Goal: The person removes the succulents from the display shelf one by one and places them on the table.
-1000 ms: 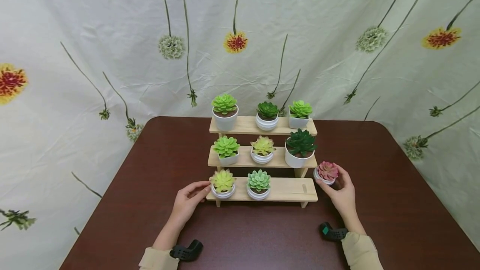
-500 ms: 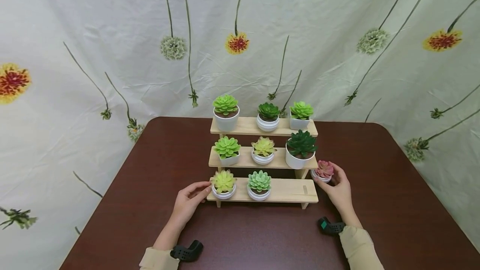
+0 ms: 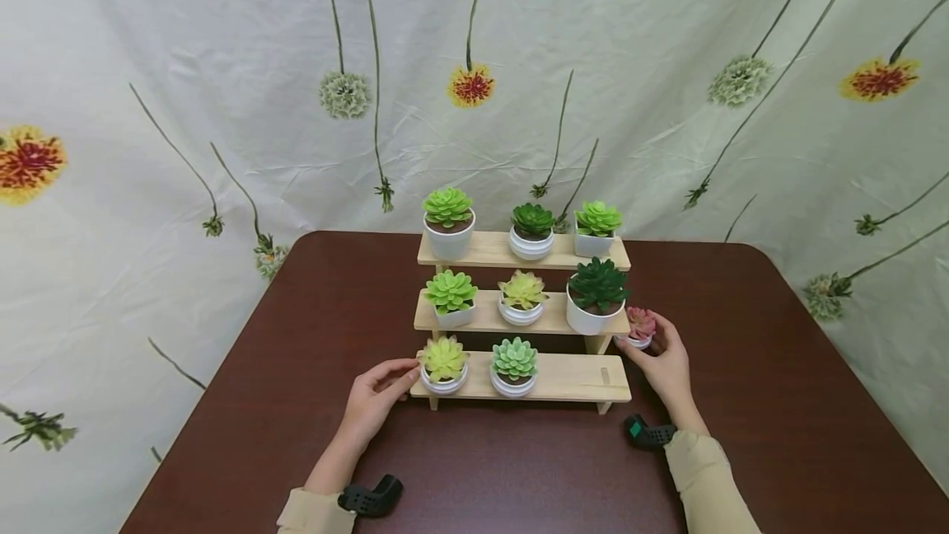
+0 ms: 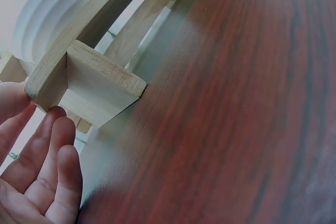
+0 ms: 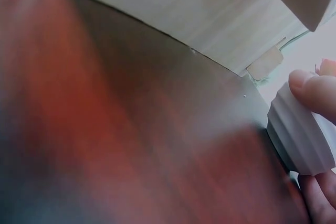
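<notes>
A three-tier wooden stand (image 3: 571,377) bears several potted succulents. At the left end of its lowest tier, my left hand (image 3: 376,395) grips the board's corner, thumb above and fingers curled below in the left wrist view. A yellow-green succulent (image 3: 443,359) in a ribbed white pot sits right by those fingertips. My right hand (image 3: 670,367) holds a pink succulent (image 3: 641,325) just right of the stand, behind the lowest tier's end. Thumb and fingers pinch its ribbed white pot (image 5: 300,129) in the right wrist view. A pale green succulent (image 3: 515,358) stands mid-left on the lowest tier.
Above the right hand, a dark green succulent (image 3: 598,285) stands at the middle tier's right end. Several more potted plants fill the middle and top tiers. The stand rests on a dark red-brown table (image 3: 504,468), with a flower-print cloth (image 3: 652,23) hanging behind.
My right hand has moved the pink succulent a little left and away from me, closer to the stand's right side. The left hand keeps its place at the lowest tier.
</notes>
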Motion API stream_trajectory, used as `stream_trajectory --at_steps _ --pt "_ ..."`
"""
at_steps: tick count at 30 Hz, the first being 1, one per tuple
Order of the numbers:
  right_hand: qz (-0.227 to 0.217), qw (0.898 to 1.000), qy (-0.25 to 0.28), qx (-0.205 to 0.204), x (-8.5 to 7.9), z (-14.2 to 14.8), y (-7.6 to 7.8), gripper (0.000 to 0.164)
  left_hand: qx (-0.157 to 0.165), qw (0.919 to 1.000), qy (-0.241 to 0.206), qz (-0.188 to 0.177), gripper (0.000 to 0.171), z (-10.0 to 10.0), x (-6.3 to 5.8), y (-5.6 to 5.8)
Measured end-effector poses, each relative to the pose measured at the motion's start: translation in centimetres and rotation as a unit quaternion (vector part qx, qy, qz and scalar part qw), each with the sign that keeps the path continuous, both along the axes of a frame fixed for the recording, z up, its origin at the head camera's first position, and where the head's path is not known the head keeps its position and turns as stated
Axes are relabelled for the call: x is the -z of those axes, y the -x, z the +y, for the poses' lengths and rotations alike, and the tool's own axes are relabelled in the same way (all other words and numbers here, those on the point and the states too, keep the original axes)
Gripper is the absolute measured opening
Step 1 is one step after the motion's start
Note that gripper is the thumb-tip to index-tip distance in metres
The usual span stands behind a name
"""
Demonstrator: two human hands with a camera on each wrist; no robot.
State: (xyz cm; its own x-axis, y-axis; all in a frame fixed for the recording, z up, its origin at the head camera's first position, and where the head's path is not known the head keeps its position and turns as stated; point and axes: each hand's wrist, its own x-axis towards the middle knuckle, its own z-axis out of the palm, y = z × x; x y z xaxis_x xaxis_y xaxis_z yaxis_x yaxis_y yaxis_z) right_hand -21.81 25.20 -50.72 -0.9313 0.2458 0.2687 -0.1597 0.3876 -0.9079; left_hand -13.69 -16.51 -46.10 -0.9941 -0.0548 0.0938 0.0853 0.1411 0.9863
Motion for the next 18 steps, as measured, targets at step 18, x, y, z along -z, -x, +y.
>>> stream_trajectory --at_steps 18 --pt "0.002 1.000 -0.012 0.011 -0.2 -0.4 2.0 0.068 -0.002 1.0000 0.006 -0.005 0.020 -0.1 0.2 0.1"
